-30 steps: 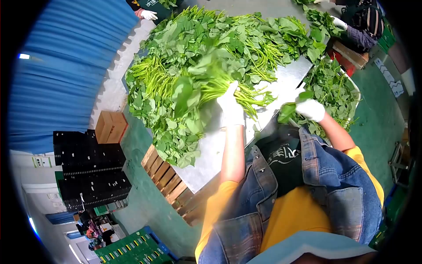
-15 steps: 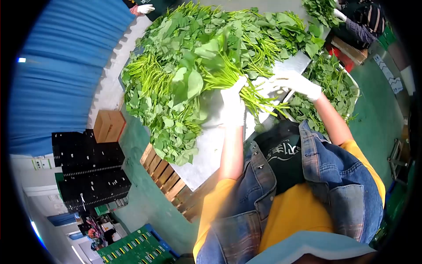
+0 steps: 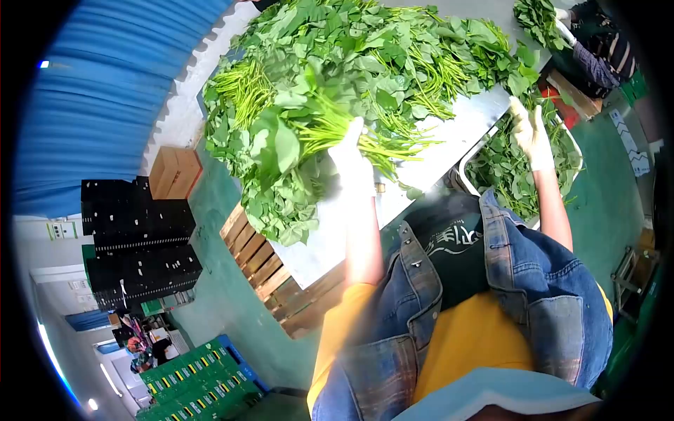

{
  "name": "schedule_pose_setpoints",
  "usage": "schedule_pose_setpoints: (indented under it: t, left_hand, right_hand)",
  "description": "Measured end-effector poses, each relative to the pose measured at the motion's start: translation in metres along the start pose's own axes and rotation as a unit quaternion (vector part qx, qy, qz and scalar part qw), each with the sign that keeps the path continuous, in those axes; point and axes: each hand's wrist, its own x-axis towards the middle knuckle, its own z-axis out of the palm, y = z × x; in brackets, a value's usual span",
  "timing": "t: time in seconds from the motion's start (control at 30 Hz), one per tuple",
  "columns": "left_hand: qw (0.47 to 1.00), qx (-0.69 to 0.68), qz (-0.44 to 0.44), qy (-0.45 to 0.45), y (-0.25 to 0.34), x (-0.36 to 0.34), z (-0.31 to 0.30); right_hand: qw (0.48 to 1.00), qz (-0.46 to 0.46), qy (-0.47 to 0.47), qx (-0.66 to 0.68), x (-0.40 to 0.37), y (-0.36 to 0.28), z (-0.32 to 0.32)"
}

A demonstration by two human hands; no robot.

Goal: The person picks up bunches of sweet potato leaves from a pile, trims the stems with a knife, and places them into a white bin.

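Observation:
My left hand (image 3: 349,158), in a white glove, is closed around the stems of a bunch of leafy greens (image 3: 319,128). The leaves point to the left and the cut stem ends to the right, above the metal tabletop (image 3: 460,130). A large heap of the same leafy greens (image 3: 337,49) covers the far and left parts of the table. My right hand (image 3: 531,137), also gloved in white, is held over a white-rimmed crate (image 3: 580,160) filled with greens. Its fingers are spread, with nothing visible between them.
Wooden pallets (image 3: 263,270) stand under the table's left side. Across the table at the upper right, another person's gloved hand (image 3: 564,28) holds greens. A cardboard box (image 3: 174,173), black crates (image 3: 140,245) and green crates (image 3: 200,379) stand on the left floor.
My right hand has moved right, away from the stem ends to above the crate, and its fingers have spread. My left hand has shifted slightly left with the bunch.

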Motion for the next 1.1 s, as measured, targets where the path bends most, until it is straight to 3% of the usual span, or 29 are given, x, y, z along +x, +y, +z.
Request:
schedule_pose_setpoints:
  t: [0.03,0.07,0.1,0.13,0.2,0.23,0.27,0.3,0.33,0.4,0.47,0.5,0.57,0.63,0.7,0.73,0.77,0.87,0.93,0.97,1.03,1.07,1.1]
  left_hand:
    - [1.000,0.000,0.007,-0.010,-0.001,-0.005,0.008]
    - [1.000,0.002,0.011,-0.023,-0.005,-0.008,0.012]
    - [1.000,0.002,0.007,-0.028,-0.007,-0.009,0.014]
    - [0.999,0.020,0.019,-0.044,-0.009,-0.009,0.016]
    - [0.996,0.071,0.028,-0.055,-0.011,-0.011,0.016]
    - [0.995,0.073,0.026,-0.058,-0.008,-0.014,0.014]
    - [0.989,0.107,0.072,-0.077,-0.005,-0.017,0.010]
    - [0.978,0.139,0.119,-0.095,0.000,-0.019,0.010]
    - [0.999,-0.002,0.012,-0.030,0.007,-0.020,0.014]
    - [1.000,0.022,0.012,-0.017,0.020,-0.027,0.004]
    - [0.999,0.018,0.026,0.010,0.026,-0.031,-0.007]
    - [0.999,0.017,0.027,0.012,0.024,-0.030,-0.019]
    - [0.967,0.145,0.196,-0.076,0.016,-0.027,-0.047]
    - [0.964,0.167,0.195,-0.072,0.018,-0.033,-0.059]
    - [0.970,0.132,0.198,-0.054,0.031,-0.044,-0.051]
    - [0.995,-0.031,0.089,0.016,0.043,-0.053,-0.041]
    - [0.995,-0.032,0.093,0.016,0.045,-0.053,-0.044]
    - [0.993,-0.036,0.080,0.074,0.053,-0.057,-0.045]
    - [0.992,-0.030,0.083,0.087,0.057,-0.060,-0.047]
    - [0.992,-0.022,0.082,0.098,0.059,-0.061,-0.049]
    - [0.990,-0.021,0.093,0.104,0.056,-0.057,-0.058]
    - [0.986,-0.010,0.109,0.127,0.055,-0.055,-0.062]
    - [0.981,0.000,0.125,0.150,0.054,-0.052,-0.067]
  right_hand:
    - [0.995,0.011,0.075,-0.070,-0.001,0.008,0.002]
    - [0.948,-0.025,0.036,-0.316,0.001,0.021,0.009]
    - [0.838,-0.062,-0.003,-0.542,0.004,0.035,0.019]
    - [0.905,0.095,0.072,-0.408,0.012,0.037,0.039]
    - [0.831,0.041,0.010,-0.555,0.032,0.058,0.050]
    - [0.817,0.061,0.012,-0.573,0.045,0.065,0.049]
    - [0.772,0.052,0.027,-0.633,0.057,0.075,0.041]
    - [0.766,0.046,0.003,-0.641,0.073,0.083,0.022]
    - [0.749,0.044,0.018,-0.660,0.089,0.094,-0.002]
    - [0.732,0.043,0.029,-0.679,0.113,0.110,-0.030]
    - [0.547,0.024,0.040,-0.836,0.130,0.120,-0.043]
    - [0.547,0.024,0.038,-0.836,0.137,0.127,-0.045]
    - [0.494,-0.043,0.144,-0.856,0.154,0.141,-0.052]
    - [0.490,-0.043,0.152,-0.857,0.179,0.146,-0.069]
    - [0.510,-0.150,0.263,-0.805,0.194,0.147,-0.066]
    - [0.515,-0.122,0.288,-0.798,0.200,0.146,-0.063]
    - [0.514,-0.117,0.305,-0.793,0.204,0.146,-0.059]
    - [0.511,-0.128,0.293,-0.798,0.207,0.142,-0.041]
    - [0.447,-0.090,0.281,-0.844,0.205,0.140,-0.028]
    - [0.395,-0.123,0.249,-0.876,0.215,0.137,-0.050]
    - [0.431,-0.102,0.248,-0.861,0.233,0.121,-0.072]
    - [0.427,-0.088,0.214,-0.874,0.229,0.110,-0.052]
    - [0.451,-0.124,0.190,-0.863,0.231,0.103,-0.044]
